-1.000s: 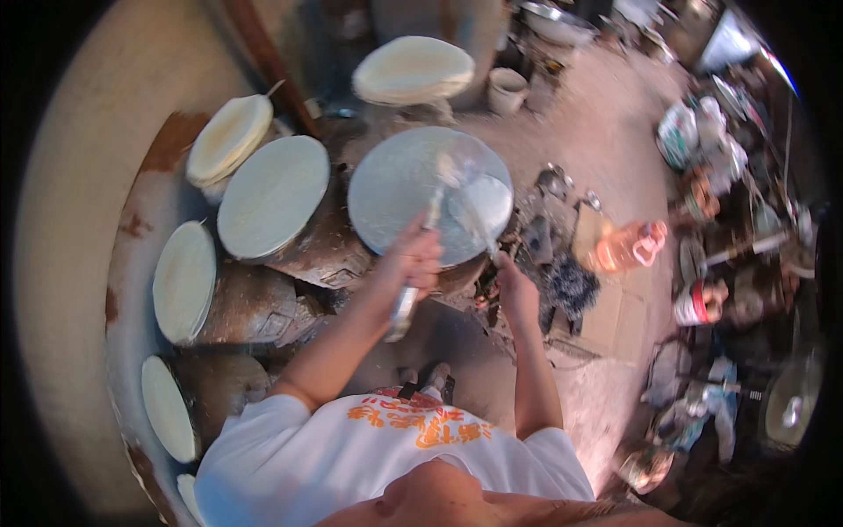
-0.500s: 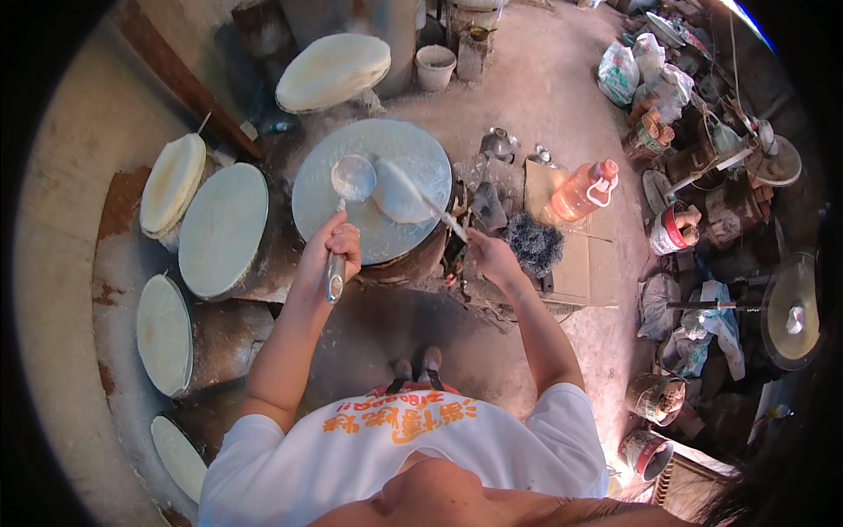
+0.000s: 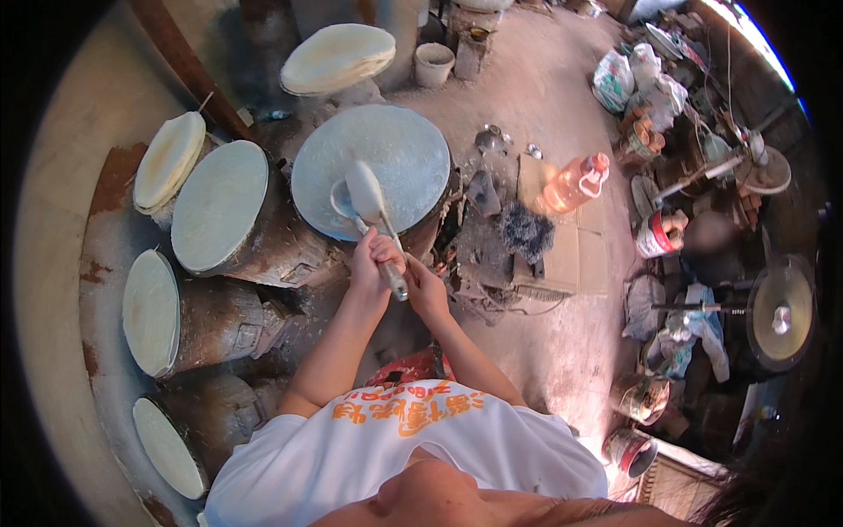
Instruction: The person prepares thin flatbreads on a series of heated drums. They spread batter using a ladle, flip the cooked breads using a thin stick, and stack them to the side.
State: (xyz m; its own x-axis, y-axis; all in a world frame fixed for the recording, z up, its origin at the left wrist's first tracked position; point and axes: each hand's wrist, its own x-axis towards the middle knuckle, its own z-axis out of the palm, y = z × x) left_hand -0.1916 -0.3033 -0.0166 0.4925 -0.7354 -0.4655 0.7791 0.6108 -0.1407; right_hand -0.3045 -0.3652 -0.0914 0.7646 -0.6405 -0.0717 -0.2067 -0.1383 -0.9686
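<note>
In front of me is a large round griddle [image 3: 408, 145] with a thin pale film on its top. My left hand [image 3: 378, 255] is closed round the handle of a ladle, whose bowl [image 3: 339, 200] is over the griddle's near part. My right hand [image 3: 427, 288], close beside the left, is closed on the thin handle of a pale flat spatula [image 3: 363, 189]. The spatula's blade overlaps the ladle's bowl; whether they touch I cannot tell. Both hands are just in front of the griddle's near edge.
More round griddles with pale tops [image 3: 219, 206] line the left side. A stack of pale flat rounds [image 3: 338, 60] stands beyond. Right of the griddle are a dark bristly clump [image 3: 527, 231], cardboard [image 3: 566, 255] and a pinkish plastic jug [image 3: 575, 183]. Buckets [image 3: 663, 233] and clutter fill the far right.
Both hands have come closer together and toward me. The spatula has swung left off the griddle's middle to the ladle's bowl, and the ladle has moved nearer the griddle's front edge.
</note>
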